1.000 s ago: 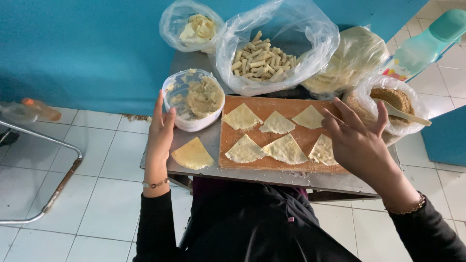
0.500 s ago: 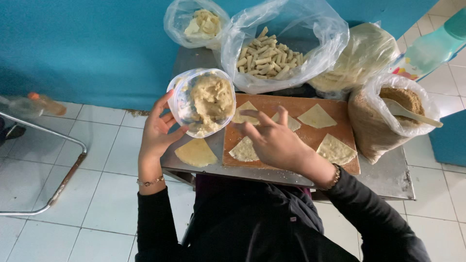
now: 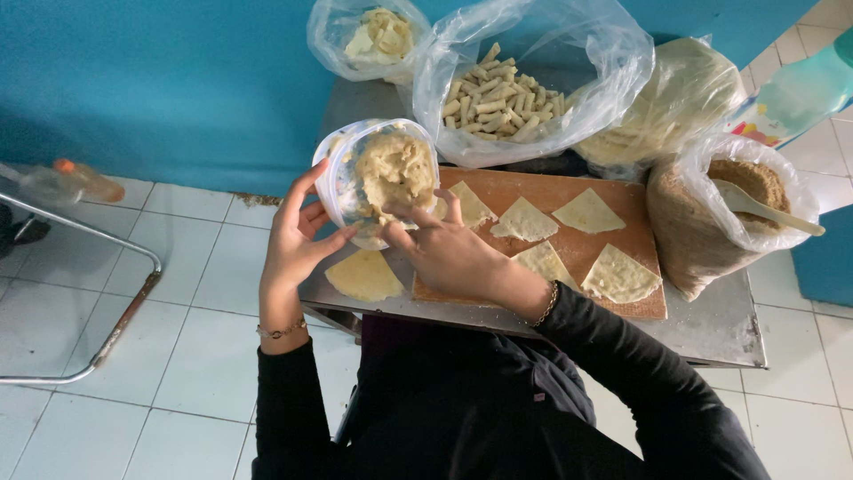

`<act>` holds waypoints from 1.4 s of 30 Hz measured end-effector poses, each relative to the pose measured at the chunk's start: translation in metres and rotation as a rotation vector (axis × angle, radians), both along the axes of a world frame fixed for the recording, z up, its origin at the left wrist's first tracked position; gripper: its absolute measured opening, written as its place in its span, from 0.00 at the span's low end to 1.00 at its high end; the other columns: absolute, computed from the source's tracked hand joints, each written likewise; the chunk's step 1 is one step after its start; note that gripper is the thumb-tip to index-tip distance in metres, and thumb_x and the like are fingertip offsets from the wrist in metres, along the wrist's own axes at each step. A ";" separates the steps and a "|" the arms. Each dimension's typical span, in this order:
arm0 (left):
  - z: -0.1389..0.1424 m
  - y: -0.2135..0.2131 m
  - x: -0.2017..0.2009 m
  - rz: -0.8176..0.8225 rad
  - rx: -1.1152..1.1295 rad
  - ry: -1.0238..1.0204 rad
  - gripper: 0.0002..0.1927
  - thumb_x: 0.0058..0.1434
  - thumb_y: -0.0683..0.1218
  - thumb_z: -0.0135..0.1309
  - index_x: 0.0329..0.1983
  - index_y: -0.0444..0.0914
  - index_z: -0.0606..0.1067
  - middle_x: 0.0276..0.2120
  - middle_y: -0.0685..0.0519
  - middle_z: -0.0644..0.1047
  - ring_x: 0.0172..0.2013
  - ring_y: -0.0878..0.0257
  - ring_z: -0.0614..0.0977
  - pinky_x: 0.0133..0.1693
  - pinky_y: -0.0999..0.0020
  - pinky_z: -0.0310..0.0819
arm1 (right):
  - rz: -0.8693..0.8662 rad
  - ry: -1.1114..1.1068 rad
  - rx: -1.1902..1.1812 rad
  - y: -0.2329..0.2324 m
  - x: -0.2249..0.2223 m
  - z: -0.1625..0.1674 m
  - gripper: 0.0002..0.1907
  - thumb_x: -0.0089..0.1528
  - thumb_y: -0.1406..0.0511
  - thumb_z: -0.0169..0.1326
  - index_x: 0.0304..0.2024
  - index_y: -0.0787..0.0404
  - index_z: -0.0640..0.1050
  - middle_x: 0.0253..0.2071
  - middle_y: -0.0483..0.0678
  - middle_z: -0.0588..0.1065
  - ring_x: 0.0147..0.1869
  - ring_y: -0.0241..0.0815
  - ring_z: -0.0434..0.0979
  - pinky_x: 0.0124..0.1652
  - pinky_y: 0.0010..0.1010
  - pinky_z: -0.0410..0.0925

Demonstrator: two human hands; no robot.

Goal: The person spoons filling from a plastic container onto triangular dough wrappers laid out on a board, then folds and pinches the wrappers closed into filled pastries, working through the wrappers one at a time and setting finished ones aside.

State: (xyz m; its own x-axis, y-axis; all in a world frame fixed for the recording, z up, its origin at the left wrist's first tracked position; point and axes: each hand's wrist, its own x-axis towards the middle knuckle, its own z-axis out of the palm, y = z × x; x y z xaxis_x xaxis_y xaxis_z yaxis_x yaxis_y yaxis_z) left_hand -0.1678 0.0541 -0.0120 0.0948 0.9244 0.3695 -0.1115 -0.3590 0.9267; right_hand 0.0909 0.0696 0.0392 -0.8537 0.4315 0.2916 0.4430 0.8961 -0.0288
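Filling bowl point(image 3: 384, 182), a light, thin-walled plastic tub of soft, sticky paste, is tilted above the worktop point(image 3: 711, 324) edge. The left hand point(image 3: 298, 240) cups its side and base, fingers curled; the right hand point(image 3: 449, 253) pinches into the paste, best scooped with fingertips.

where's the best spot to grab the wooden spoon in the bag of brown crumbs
Probably by the free handle end of the wooden spoon, coming from the right. Its bowl sits in the bag of brown crumbs, while the handle slants out over the bag's rim, clear of the plastic.
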 end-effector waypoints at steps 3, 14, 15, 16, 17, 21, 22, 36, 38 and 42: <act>0.002 0.000 0.000 0.000 -0.002 0.012 0.48 0.52 0.28 0.62 0.76 0.40 0.59 0.61 0.50 0.68 0.60 0.58 0.77 0.60 0.59 0.78 | 0.004 0.025 -0.055 0.002 -0.002 -0.003 0.21 0.60 0.70 0.49 0.57 0.64 0.67 0.59 0.56 0.74 0.71 0.49 0.66 0.63 0.74 0.48; 0.004 0.001 0.004 0.022 -0.014 -0.016 0.48 0.53 0.28 0.62 0.77 0.40 0.59 0.63 0.48 0.70 0.61 0.57 0.77 0.62 0.58 0.76 | -0.042 0.114 -0.263 0.001 -0.001 0.005 0.20 0.59 0.71 0.49 0.54 0.67 0.64 0.49 0.46 0.78 0.66 0.52 0.69 0.65 0.74 0.44; 0.004 0.002 0.004 0.024 -0.012 -0.030 0.48 0.54 0.28 0.62 0.77 0.40 0.59 0.64 0.48 0.70 0.61 0.57 0.77 0.62 0.58 0.76 | -0.023 0.158 -0.295 0.001 0.002 0.007 0.23 0.58 0.71 0.49 0.55 0.69 0.63 0.50 0.45 0.79 0.65 0.52 0.69 0.63 0.73 0.45; 0.004 0.003 0.004 0.026 -0.011 -0.045 0.48 0.54 0.28 0.61 0.77 0.40 0.58 0.65 0.49 0.69 0.62 0.57 0.77 0.63 0.58 0.75 | -0.003 0.202 -0.328 0.001 0.006 0.009 0.25 0.57 0.71 0.49 0.57 0.71 0.62 0.50 0.44 0.79 0.65 0.52 0.68 0.61 0.73 0.46; 0.003 0.004 0.005 0.029 -0.011 -0.060 0.47 0.55 0.27 0.60 0.77 0.40 0.58 0.66 0.49 0.68 0.63 0.57 0.77 0.64 0.58 0.74 | -0.014 0.208 -0.293 0.001 0.011 0.011 0.26 0.56 0.72 0.48 0.58 0.71 0.62 0.50 0.44 0.79 0.65 0.51 0.68 0.61 0.72 0.46; -0.004 0.013 0.010 0.173 -0.100 -0.015 0.42 0.62 0.34 0.57 0.79 0.41 0.56 0.59 0.49 0.74 0.57 0.62 0.78 0.58 0.63 0.74 | -0.094 0.228 -0.207 0.000 0.057 0.022 0.23 0.56 0.73 0.45 0.55 0.65 0.64 0.57 0.47 0.79 0.67 0.46 0.68 0.58 0.63 0.50; -0.006 0.017 0.010 0.234 -0.135 0.041 0.41 0.63 0.37 0.57 0.79 0.41 0.56 0.56 0.48 0.76 0.55 0.63 0.79 0.56 0.65 0.74 | -0.167 0.211 -0.245 0.002 0.073 0.025 0.19 0.57 0.73 0.45 0.52 0.64 0.63 0.58 0.45 0.80 0.65 0.44 0.69 0.59 0.59 0.50; -0.008 0.023 0.019 0.780 -0.132 0.629 0.36 0.76 0.58 0.48 0.79 0.35 0.54 0.73 0.33 0.59 0.70 0.34 0.52 0.65 0.40 0.48 | -0.279 0.296 -0.343 0.033 0.175 -0.027 0.31 0.59 0.76 0.44 0.63 0.72 0.49 0.65 0.48 0.74 0.74 0.50 0.62 0.63 0.50 0.54; 0.002 0.007 0.045 0.937 0.051 0.676 0.39 0.74 0.56 0.52 0.79 0.34 0.53 0.73 0.28 0.55 0.70 0.34 0.54 0.64 0.36 0.49 | -0.312 0.160 -0.239 0.025 0.171 -0.027 0.33 0.60 0.75 0.45 0.67 0.69 0.52 0.63 0.46 0.73 0.77 0.45 0.59 0.65 0.58 0.50; 0.018 -0.020 0.123 0.635 0.371 0.829 0.25 0.69 0.52 0.55 0.68 0.43 0.72 0.67 0.44 0.70 0.70 0.46 0.63 0.67 0.39 0.49 | -0.468 -0.285 0.122 0.009 0.161 -0.022 0.32 0.60 0.73 0.48 0.68 0.55 0.67 0.57 0.41 0.74 0.79 0.35 0.56 0.67 0.69 0.41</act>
